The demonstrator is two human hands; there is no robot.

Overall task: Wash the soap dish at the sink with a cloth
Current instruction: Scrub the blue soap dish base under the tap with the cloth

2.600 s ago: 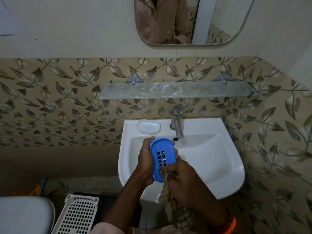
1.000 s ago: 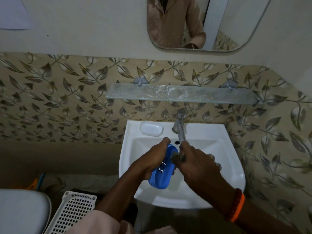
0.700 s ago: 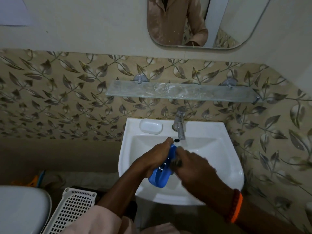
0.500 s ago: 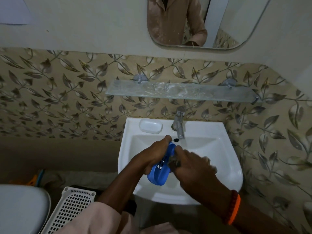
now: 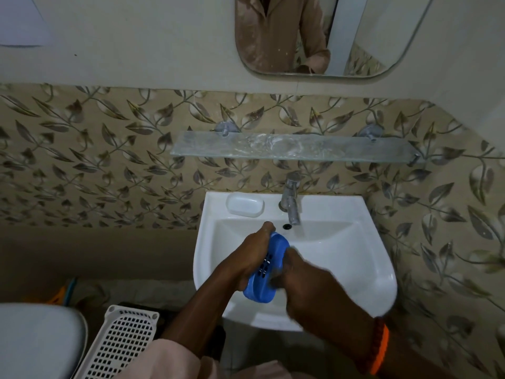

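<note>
While two hands (image 5: 252,259) (image 5: 306,283) grip one soap dish (image 5: 269,272).

Right half of the white ceramic basin (image 5: 355,258) is open for passage. The grey metal tap (image 5: 291,205) overhangs its rear centre. A frosted glass wall shelf (image 5: 295,149) caps headroom above the tap.

Single head-worn wide-angle view, looking forward and steeply down at white sink (image 5: 355,269) from close above. Faces tiled wall; glass shelf (image 5: 295,149) mid-frame, mirror (image 5: 382,36) cut off at top edge. No second view.
</note>
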